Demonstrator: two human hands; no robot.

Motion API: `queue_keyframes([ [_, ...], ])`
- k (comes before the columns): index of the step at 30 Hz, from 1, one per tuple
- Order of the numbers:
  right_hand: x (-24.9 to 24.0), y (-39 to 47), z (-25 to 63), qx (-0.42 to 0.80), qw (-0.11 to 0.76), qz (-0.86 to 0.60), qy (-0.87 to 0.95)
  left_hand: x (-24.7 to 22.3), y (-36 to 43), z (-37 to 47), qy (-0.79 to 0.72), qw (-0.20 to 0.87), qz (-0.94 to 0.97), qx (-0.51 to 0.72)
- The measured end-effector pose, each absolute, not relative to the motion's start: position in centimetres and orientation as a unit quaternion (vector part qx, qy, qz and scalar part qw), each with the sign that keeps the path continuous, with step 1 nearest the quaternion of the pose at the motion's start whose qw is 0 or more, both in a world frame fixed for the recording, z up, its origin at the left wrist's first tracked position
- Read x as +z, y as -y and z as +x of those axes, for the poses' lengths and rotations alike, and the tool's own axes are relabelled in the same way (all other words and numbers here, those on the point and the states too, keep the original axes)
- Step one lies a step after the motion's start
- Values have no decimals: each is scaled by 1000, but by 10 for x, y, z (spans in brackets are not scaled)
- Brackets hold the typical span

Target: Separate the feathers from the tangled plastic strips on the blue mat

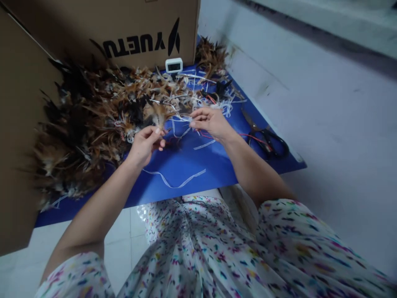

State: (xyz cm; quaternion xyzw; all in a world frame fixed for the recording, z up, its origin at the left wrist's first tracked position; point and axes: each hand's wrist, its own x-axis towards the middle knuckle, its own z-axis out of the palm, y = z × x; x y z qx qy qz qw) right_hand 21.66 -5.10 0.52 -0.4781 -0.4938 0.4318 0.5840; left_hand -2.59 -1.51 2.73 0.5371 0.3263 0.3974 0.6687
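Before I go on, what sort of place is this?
Probably a small craft workspace: feathers are heaped on a blue table, with loose ribbon and scissors lying there too.

Your bare left forearm (94, 209) slants from the near left toward the far right, and your bare right forearm (257, 167) runs from the near right toward the far left. Your bare left hand (145, 145) is turned inward, pinching, thumb uppermost, other fingers curled beneath. Your bare right hand (212, 123), slightly farther off, faces it with bent fingers, apart from the left.
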Motion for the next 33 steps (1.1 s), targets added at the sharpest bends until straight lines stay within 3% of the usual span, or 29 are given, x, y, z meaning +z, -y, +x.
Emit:
queue_keyframes([
  [10, 11, 60, 198, 454, 523, -494, 526, 17, 21, 36, -349, 672, 500, 420],
  [33, 29, 69, 213, 449, 435, -536, 567, 4, 14, 29, -380, 647, 490, 444],
])
